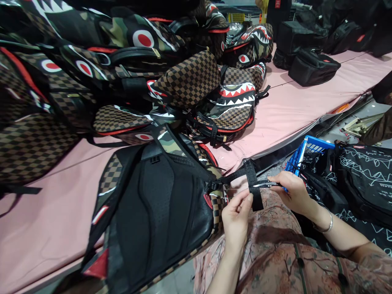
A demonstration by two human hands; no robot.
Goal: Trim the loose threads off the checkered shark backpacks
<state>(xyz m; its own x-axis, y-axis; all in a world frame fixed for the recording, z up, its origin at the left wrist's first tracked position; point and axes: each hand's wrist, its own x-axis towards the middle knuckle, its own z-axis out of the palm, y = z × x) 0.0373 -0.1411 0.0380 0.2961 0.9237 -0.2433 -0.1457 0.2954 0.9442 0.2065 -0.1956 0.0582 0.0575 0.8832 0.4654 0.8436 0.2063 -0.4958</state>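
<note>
Floral-print clothing (272, 261), worn by the person at work, is seen closest to the lens at five o'clock and is cropped by the lower edge. Above it the left hand (237, 218) is raised, forearm near vertical, with a black webbing strap (251, 175) pinched between thumb and fingertips. From four o'clock the right hand (290, 192) is extended, a silver bracelet (330, 222) worn at its wrist, its fingers closed around what appear to be thread snips (262, 184). Their rear part is covered by the fingers; whether webbing is caught between the blades cannot be told. The strap is run from a black buckle (213, 186) at the edge of a checkered backpack (147, 204), laid back panel up at eight o'clock on a pink-covered table (288, 102); its front is hidden. Shark-mouth backpacks (232, 98) are heaped from nine to twelve o'clock, some lost in shadow. At three o'clock a blue plastic basket (320, 143) is partly blocked by black scribble-print bags (367, 171); whether any are held inside cannot be told.
</note>
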